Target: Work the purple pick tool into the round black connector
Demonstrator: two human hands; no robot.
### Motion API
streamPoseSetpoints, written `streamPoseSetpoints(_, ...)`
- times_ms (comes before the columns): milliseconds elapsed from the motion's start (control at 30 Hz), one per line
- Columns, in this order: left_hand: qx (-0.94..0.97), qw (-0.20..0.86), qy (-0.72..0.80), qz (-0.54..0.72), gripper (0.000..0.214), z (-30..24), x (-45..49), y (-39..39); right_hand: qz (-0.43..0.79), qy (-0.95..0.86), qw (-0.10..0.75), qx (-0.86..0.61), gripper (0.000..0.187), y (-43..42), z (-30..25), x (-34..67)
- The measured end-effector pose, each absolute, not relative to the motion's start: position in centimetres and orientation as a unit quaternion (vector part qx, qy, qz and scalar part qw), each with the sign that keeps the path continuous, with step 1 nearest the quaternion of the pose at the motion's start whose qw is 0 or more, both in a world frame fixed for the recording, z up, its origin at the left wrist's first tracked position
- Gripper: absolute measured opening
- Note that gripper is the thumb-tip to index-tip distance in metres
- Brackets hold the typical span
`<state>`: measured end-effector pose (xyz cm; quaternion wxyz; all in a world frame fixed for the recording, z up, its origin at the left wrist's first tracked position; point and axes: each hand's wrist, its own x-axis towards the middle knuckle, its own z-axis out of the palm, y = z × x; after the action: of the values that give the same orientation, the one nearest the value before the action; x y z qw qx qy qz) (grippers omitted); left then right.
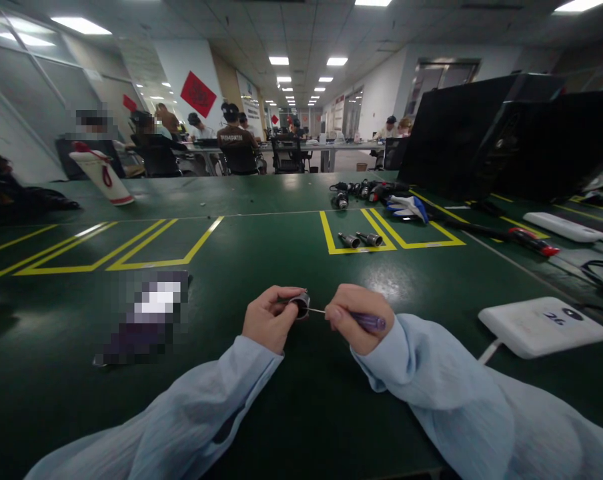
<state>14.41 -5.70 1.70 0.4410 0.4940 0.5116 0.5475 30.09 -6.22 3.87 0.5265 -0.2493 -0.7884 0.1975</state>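
Fingers of the left hand [267, 323] pinch a small dark connector [300, 305], its open end facing right, while the right hand [354, 320] grips a purple-handled screwdriver [369, 322] (long axis near horizontal, tip pointing left into the connector), low over the green table [281, 247].

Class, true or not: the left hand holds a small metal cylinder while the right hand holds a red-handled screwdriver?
Wrong: the head view shows the screwdriver in the right hand is purple-handled, not red. The left hand does hold the small metal cylinder.
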Motion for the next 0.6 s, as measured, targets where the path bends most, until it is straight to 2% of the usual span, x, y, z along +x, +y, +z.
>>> streamPoseSetpoints(167,0.530,0.321,0.548,0.561,0.033,-0.4,12.3,-1.2,0.426,-0.584,0.579,-0.378,0.028,-3.1,2.8,30.7)
streamPoseSetpoints(300,0.580,0.072,0.663,0.468,0.040,-1.2,9.1,4.4,0.529,-0.450,0.570,-0.438,0.025,0.5,1.0,31.7)
streamPoseSetpoints(400,0.585,0.019,0.683,0.438,0.042,-0.7,6.9,7.9,0.598,-0.373,0.552,-0.446,0.025,2.1,0.0,32.3)
streamPoseSetpoints(600,0.592,-0.026,0.703,0.394,0.034,0.3,5.3,10.3,0.595,-0.420,0.533,-0.432,0.023,2.6,-0.5,32.3)
